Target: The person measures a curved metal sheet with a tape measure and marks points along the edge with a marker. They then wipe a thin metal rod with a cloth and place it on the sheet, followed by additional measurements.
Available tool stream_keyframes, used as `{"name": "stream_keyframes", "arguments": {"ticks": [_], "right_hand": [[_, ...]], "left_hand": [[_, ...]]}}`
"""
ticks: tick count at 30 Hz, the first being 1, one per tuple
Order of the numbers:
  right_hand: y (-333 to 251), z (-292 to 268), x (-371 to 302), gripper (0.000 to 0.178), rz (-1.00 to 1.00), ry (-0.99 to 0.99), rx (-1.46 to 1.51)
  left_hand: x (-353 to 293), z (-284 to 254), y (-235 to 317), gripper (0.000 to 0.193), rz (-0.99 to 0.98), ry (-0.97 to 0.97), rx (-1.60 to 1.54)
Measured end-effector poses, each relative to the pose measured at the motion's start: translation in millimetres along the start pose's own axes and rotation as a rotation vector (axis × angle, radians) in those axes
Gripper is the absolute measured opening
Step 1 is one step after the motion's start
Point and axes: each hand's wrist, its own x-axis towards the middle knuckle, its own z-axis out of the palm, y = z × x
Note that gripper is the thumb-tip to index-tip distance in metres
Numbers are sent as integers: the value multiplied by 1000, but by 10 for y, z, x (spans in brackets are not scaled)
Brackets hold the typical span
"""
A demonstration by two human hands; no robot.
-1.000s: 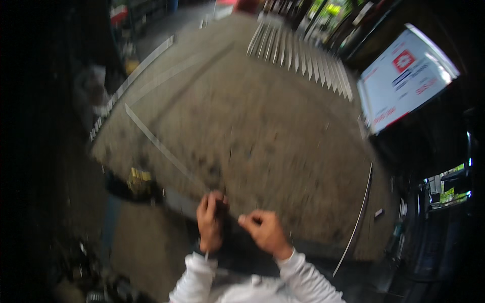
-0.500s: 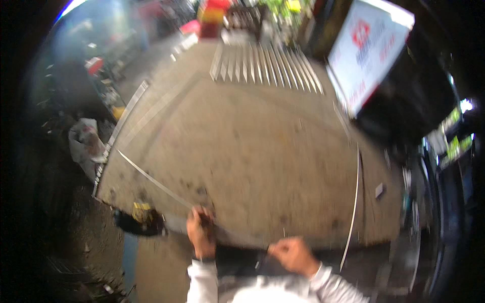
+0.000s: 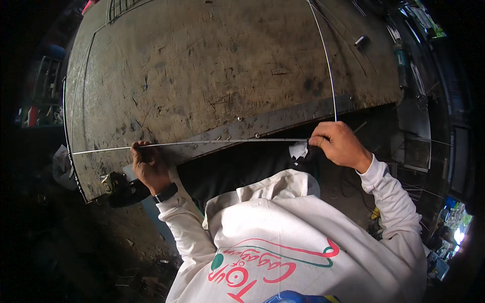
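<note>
A long thin pale strip (image 3: 227, 142), like a narrow metal rod, stretches nearly level along the near edge of the wooden table (image 3: 212, 60). My left hand (image 3: 147, 164), with a dark band at the wrist, is closed around it left of the middle. Its left end juts out past that hand over the tabletop. At the other end, my right hand (image 3: 339, 144) pinches the strip between thumb and fingers. Just below this pinch shows a small white patch (image 3: 298, 150) that I cannot make out. A second pale strip (image 3: 326, 55) lies on the table and runs down to my right hand.
A grey metal plate (image 3: 202, 146) with small bits on it lines the table's near edge. By the left corner sits a yellow and black object (image 3: 115, 183). A small pale block (image 3: 360, 40) rests at the right. Several thin bars (image 3: 118, 7) lie at the far left.
The view has tilted down toward my body. My hands are farther apart, and the strip, slanting before, now runs nearly level between them.
</note>
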Motion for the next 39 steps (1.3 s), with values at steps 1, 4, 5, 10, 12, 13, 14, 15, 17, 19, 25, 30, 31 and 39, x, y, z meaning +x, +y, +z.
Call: {"name": "stream_keyframes", "arguments": {"ticks": [1,4,5,10,12,13,14,15,17,19,25,30,31,39], "right_hand": [[58,-21,36,12,-52,45,8],[260,-164,291,7,-162,297,34],[366,-176,382,6,-188,412,82],[729,-432,792,20,-42,956,411],[701,-684,907,29,21,1182,533],[712,-862,976,36,50,1282,714],[687,-1040,998,37,48,1352,738],[704,-1170,999,37,52,1424,755],[946,-1321,994,48,140,1487,735],[1408,-1373,998,54,294,1570,689],[2297,-895,430,30,363,1460,574],[2368,-425,361,25,325,1492,278],[2366,-363,387,25,286,1490,264],[2433,-309,405,26,289,1474,-36]], "left_hand": [[7,23,26,24,-20,-3,49],[-6,257,23,29,-78,38,246],[12,320,30,31,-70,30,286],[33,394,102,43,-122,-13,684],[-28,563,102,45,-235,98,664],[-30,498,108,45,-225,53,724],[0,374,163,44,-214,2,780],[-13,425,164,42,-252,46,779],[-7,562,151,39,-321,127,767],[39,551,177,37,-359,115,916],[-10,565,348,38,-315,25,1040],[-62,250,372,28,438,-3,1422],[-81,282,346,27,614,-69,1580],[-88,310,41,30,896,-161,1769]]}}
